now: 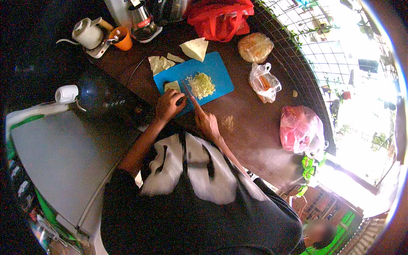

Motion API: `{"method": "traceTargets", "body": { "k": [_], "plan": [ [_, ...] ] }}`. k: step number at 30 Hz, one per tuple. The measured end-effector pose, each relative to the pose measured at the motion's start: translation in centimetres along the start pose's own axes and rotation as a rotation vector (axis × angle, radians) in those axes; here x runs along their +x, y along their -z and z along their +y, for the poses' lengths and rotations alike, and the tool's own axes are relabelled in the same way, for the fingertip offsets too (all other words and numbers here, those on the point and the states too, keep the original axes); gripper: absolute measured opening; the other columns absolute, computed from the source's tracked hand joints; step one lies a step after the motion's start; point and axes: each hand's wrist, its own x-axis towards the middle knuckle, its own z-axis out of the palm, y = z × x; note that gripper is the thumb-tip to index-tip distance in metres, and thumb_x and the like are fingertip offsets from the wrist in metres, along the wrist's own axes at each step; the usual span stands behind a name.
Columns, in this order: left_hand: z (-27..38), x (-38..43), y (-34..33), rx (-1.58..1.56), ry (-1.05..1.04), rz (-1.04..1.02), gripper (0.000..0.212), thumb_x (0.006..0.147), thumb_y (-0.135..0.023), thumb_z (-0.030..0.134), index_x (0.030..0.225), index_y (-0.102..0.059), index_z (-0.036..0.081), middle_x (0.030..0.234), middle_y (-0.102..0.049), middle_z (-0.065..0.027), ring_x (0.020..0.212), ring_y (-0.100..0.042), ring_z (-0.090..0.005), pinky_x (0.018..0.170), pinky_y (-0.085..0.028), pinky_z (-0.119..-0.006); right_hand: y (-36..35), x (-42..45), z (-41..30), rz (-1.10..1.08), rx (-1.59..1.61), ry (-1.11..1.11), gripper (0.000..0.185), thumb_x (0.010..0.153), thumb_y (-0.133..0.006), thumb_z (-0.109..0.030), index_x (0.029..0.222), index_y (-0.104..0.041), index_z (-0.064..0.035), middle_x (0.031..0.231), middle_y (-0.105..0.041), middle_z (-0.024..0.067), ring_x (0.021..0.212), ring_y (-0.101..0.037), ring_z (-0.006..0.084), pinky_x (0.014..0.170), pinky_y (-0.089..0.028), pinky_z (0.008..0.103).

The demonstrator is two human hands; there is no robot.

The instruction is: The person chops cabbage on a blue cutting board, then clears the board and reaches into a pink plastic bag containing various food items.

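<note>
On the blue cutting board (223, 75) my left hand (170, 103) rests over a pale piece of cabbage (172, 86), fingers curled on its near edge. My right hand (206, 122) grips a knife (187, 87), its index finger stretched along the blade, which points away from me between the piece and a heap of finely chopped cabbage (202, 85). Past the board's far edge lie a cabbage wedge (195, 48) and loose cabbage leaves (159, 64). The handle of the knife is hidden in my right hand.
Right of the board are a bagged food item (255, 47), a plastic bag with carrots (264, 84) and a pink bag (301, 129). A red bag (223, 22), an orange cup (121, 40) and a gooseneck kettle (87, 33) stand at the back. Another person (320, 231) is at lower right.
</note>
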Motion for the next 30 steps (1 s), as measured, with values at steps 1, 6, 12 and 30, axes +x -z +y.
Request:
{"method": "traceTargets", "body": {
  "k": [1, 6, 12, 30],
  "plan": [
    [-0.08, -0.01, -0.09, -0.001, 0.0, -0.001, 0.024, 0.081, -0.077, 0.024, 0.097, -0.072, 0.006, 0.093, -0.066, -0.0104, 0.092, -0.065, -0.0307, 0.079, -0.055, -0.041, 0.21, -0.03, -0.12, -0.016, -0.004, -0.008, 0.074, 0.093, -0.054, -0.01, 0.159, -0.024, -0.0258, 0.072, -0.064, 0.027, 0.061, -0.063, 0.0447, 0.058, -0.048, 0.0577],
    [-0.59, -0.63, -0.09, 0.024, 0.031, -0.024, 0.024, 0.081, -0.077, 0.025, 0.097, -0.073, 0.007, 0.093, -0.066, -0.0104, 0.092, -0.065, -0.0307, 0.078, -0.055, -0.041, -0.6, 0.44, 0.0, -0.019, -0.023, 0.011, 0.077, 0.091, -0.054, -0.008, 0.159, -0.024, -0.0261, 0.068, -0.063, 0.0249, 0.058, -0.063, 0.0425, 0.056, -0.048, 0.0566],
    [-0.57, -0.24, -0.53, -0.013, 0.037, -0.032, 0.023, 0.081, -0.077, 0.023, 0.097, -0.073, 0.007, 0.092, -0.066, -0.0104, 0.09, -0.065, -0.0307, 0.077, -0.055, -0.041, -0.47, 0.29, -0.16, 0.092, 0.0, 0.041, 0.088, 0.086, -0.06, -0.014, 0.161, -0.017, -0.0293, 0.062, -0.064, 0.0191, 0.052, -0.062, 0.0378, 0.051, -0.049, 0.0527],
    [-0.3, -0.33, -0.49, 0.017, 0.027, -0.008, 0.022, 0.083, -0.075, 0.024, 0.097, -0.073, 0.007, 0.093, -0.066, -0.0107, 0.092, -0.065, -0.0315, 0.078, -0.055, -0.043, -0.17, 0.02, 0.07, 0.007, -0.016, 0.035, 0.075, 0.093, -0.055, -0.011, 0.159, -0.024, -0.024, 0.069, -0.063, 0.0261, 0.056, -0.061, 0.0436, 0.054, -0.047, 0.0558]
  ]
}}
